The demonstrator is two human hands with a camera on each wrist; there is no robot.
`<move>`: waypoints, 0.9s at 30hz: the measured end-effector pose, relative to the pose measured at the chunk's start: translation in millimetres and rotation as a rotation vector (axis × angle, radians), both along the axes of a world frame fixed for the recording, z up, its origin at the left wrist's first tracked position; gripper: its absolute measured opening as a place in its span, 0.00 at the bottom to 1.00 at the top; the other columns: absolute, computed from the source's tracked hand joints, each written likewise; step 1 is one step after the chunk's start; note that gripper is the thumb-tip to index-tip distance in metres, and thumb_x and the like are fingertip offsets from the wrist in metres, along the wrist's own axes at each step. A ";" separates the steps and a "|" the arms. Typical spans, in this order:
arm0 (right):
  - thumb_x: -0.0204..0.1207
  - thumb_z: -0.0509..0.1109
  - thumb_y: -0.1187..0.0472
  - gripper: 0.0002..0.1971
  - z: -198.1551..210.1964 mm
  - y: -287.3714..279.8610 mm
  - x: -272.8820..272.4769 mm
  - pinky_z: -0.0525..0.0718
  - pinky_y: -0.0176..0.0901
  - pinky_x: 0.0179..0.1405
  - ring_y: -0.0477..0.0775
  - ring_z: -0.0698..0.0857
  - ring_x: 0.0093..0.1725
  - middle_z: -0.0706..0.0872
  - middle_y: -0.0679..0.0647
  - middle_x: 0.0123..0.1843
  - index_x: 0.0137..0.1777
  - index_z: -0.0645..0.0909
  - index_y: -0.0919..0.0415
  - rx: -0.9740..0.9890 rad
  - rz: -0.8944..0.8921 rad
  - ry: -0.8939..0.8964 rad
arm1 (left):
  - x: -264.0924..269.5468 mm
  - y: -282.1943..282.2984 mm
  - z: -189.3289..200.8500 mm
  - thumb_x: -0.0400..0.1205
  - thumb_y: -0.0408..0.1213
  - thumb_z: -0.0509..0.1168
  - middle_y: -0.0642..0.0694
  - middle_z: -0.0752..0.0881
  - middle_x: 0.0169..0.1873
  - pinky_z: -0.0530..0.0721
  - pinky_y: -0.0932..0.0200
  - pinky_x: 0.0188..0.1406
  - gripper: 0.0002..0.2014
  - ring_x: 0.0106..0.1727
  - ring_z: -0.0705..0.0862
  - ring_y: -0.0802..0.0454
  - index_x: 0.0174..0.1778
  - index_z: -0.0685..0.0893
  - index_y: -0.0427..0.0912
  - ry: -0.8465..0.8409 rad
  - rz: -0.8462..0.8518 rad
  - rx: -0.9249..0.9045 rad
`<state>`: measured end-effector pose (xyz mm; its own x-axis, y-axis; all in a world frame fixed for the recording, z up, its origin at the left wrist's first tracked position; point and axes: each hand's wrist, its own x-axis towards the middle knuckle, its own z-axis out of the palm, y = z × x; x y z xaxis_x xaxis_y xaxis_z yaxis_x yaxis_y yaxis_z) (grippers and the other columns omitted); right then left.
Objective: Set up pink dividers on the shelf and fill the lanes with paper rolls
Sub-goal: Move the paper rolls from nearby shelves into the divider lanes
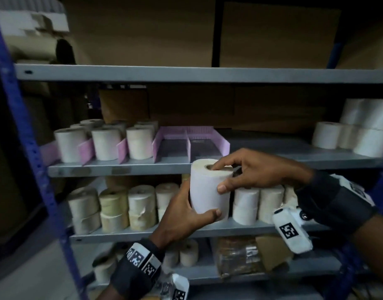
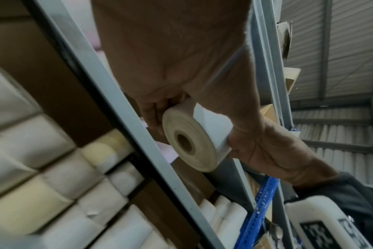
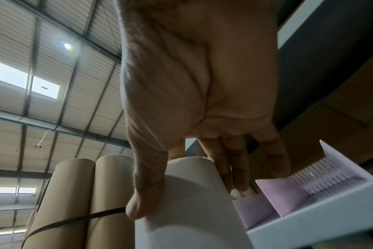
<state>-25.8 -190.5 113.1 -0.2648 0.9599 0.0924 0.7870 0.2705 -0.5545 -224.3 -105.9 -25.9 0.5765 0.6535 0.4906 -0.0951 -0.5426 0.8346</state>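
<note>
A white paper roll (image 1: 209, 187) (image 2: 192, 141) (image 3: 192, 202) stands upright in the air in front of the middle shelf (image 1: 121, 167). My left hand (image 1: 186, 211) cups its lower part from the left, thumb across the bottom front. My right hand (image 1: 236, 172) grips its top, fingers over the core hole and thumb on its side. Pink dividers (image 1: 190, 140) (image 3: 287, 195) form lanes on that shelf. The left lanes hold upright paper rolls (image 1: 105, 141); the two lanes just behind the held roll stand bare.
More white rolls (image 1: 355, 133) are stacked at the shelf's right end. The shelf below holds rows of stacked rolls (image 1: 125, 206). A blue upright (image 1: 24, 126) frames the rack's left side. Brown cardboard tubes (image 3: 79, 202) stand behind me.
</note>
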 end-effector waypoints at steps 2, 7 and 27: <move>0.69 0.79 0.43 0.26 -10.4 7.9 -19.3 0.84 0.39 0.60 0.34 0.83 0.63 0.85 0.34 0.65 0.67 0.83 0.43 0.020 -0.013 0.003 | -22.4 2.6 -7.9 0.72 0.51 0.83 0.64 0.84 0.70 0.89 0.58 0.61 0.44 0.69 0.86 0.60 0.83 0.71 0.60 -0.005 0.036 0.025; 0.69 0.79 0.43 0.27 -23.0 29.4 -50.6 0.78 0.22 0.56 0.25 0.79 0.63 0.83 0.31 0.64 0.69 0.82 0.44 0.083 -0.052 -0.014 | -54.7 5.6 -21.8 0.76 0.53 0.78 0.63 0.81 0.74 0.88 0.60 0.62 0.42 0.71 0.84 0.59 0.85 0.66 0.62 -0.043 0.117 0.062; 0.72 0.76 0.42 0.29 10.6 167.6 -50.0 0.82 0.42 0.61 0.46 0.81 0.66 0.83 0.48 0.72 0.70 0.82 0.54 0.242 -0.148 -0.257 | -4.7 75.1 -56.0 0.81 0.56 0.64 0.44 0.31 0.90 0.51 0.32 0.90 0.48 0.93 0.39 0.42 0.93 0.50 0.41 0.571 0.561 0.580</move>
